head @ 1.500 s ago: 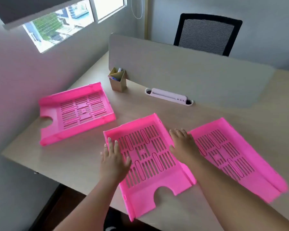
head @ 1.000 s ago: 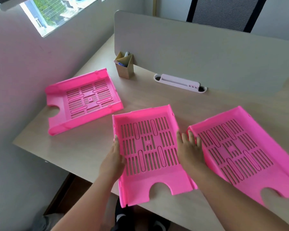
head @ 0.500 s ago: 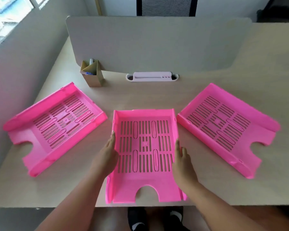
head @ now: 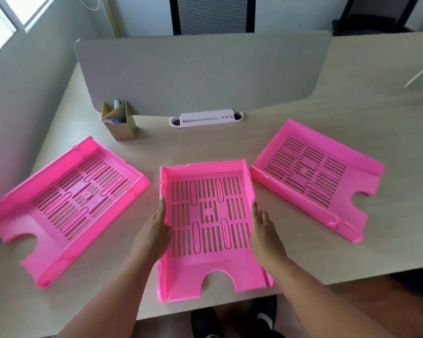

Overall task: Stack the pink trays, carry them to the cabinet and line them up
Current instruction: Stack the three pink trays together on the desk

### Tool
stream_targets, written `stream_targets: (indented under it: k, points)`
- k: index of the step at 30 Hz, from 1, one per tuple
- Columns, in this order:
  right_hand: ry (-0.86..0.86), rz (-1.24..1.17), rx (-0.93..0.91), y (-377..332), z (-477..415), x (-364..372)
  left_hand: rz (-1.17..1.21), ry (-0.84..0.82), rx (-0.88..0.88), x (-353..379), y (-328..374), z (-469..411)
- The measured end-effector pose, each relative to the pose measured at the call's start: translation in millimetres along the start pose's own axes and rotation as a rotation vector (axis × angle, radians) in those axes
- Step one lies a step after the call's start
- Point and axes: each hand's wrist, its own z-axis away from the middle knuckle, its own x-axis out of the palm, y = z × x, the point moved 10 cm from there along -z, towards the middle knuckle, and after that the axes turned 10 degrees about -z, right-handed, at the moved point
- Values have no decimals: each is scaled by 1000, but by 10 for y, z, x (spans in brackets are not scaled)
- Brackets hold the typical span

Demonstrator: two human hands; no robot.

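Observation:
Three pink slotted letter trays lie flat on the desk. The middle tray (head: 208, 213) sits straight in front of me, its notched end over the desk's near edge. My left hand (head: 153, 234) presses against its left wall and my right hand (head: 264, 232) against its right wall, fingers extended along the sides. The left tray (head: 66, 203) lies angled at the left. The right tray (head: 310, 176) lies angled at the right. Neither side tray touches my hands.
A grey divider panel (head: 200, 74) stands across the desk behind the trays. A cardboard pen holder (head: 119, 120) and a white cable slot (head: 205, 118) sit at its foot. A wall runs along the left; a mesh chair (head: 211, 14) stands beyond the panel.
My view has swung to face the desk squarely. Both hands slid from the top of the middle tray to its two side walls, and the tray was turned straight.

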Motion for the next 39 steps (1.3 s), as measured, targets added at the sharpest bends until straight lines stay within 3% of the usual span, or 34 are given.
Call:
stream_targets:
  k: [6,9,13,19,26,33,39]
  points:
    - [-22,19,-48,-40,-145,-137,-15,-7,-81,-36,15,14]
    - [34,12,-95,-20,-304,-433,-145,133,-126,-229,129,-44]
    - [147,-40,-167,147,-715,-1065,-206,333,-36,-455,738,-227]
    - [210,-39,-108,956,-1370,-1956,-117,373,6,-229,2030,-468]
    - [198,115,-53,1611,-1865,-2341,229,299,-191,491,2899,-521]
    - [160,102,56,2162,-2139,-2369,539,120,-559,1248,3002,-432]
    - [156,66,83,2501,-2145,-2498,509,98,-488,1208,3123,-529]
